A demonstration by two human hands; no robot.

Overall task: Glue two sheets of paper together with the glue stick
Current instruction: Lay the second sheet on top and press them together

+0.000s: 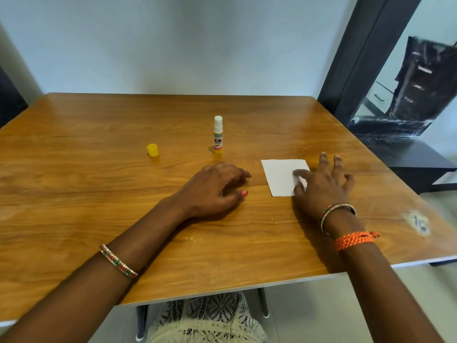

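Observation:
A small white paper [280, 176] lies flat on the wooden table [99, 189], right of centre; a second edge shows along its top, so two sheets seem stacked. My right hand [324, 186] rests on its right part, fingers spread, thumb and index finger pressing the sheet. My left hand [212, 188] lies on the bare wood to the left of the paper, fingers loosely curled, holding nothing. The glue stick [218, 134] stands upright and uncapped behind my left hand, white glue exposed. Its yellow cap [152, 150] sits apart, further left.
The table's right edge is close to the paper, with a worn patch [418, 222] near that edge. A dark frame and low dark bench [405, 154] stand beyond the right side. A wall runs behind the table.

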